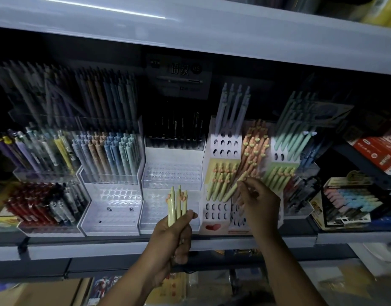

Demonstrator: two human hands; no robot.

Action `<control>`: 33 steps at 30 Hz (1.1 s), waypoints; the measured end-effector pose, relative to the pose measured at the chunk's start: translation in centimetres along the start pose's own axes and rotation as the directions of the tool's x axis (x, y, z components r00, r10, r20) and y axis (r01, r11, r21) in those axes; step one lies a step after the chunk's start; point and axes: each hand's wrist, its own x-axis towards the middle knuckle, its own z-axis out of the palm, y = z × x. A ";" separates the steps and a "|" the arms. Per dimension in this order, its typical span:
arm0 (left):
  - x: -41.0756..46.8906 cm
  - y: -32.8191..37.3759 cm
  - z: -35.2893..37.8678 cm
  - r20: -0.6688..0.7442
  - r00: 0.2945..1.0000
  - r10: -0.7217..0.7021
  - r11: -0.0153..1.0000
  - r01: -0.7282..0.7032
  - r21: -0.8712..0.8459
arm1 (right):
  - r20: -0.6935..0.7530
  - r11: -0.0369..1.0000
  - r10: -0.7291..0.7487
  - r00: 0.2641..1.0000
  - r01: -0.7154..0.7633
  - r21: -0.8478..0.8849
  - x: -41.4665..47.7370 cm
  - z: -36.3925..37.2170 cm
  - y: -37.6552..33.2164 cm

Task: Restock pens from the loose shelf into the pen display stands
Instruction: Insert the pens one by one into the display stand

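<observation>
Both arms reach up and forward from the lower edge of the view. The left forearm [132,281] rises from below, its wrist nearly in line with it. The left hand [174,237] shows its back to the camera. Its fingers curl round a small bunch of pale green pens [176,206], which stand upright above the fist, and the thumb tip lies against them on the right. The right forearm [287,270] comes in from the lower right. The right hand [259,206] sits higher than the left and to its right, apart from it. Its thumb and fingertips pinch one pale green pen [233,188] near its upper end, and the pen slants down to the left of the hand.
</observation>
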 end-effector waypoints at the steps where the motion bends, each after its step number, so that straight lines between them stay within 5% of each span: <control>1: 0.1 0.0 -0.1 0.003 1.000 -0.005 1.000 0.005 -0.011 | 0.012 0.999 -0.036 0.999 0.036 -0.038 0.0 0.1 0.1; 16: 0.2 0.2 -0.7 -0.026 0.993 0.119 0.993 -0.120 -0.023 | 0.080 0.941 -0.074 0.994 0.096 -0.323 -0.1 1.2 -0.5; 28: 0.0 0.7 -0.6 -0.003 0.984 0.179 0.984 -0.179 0.005 | 0.146 0.949 0.029 0.989 0.018 -0.314 -0.1 1.7 0.1; 33: 0.0 1.1 -0.1 0.000 0.982 0.191 0.981 -0.191 0.019 | 0.142 0.976 0.196 0.970 -0.179 -0.124 -1.7 1.5 -1.1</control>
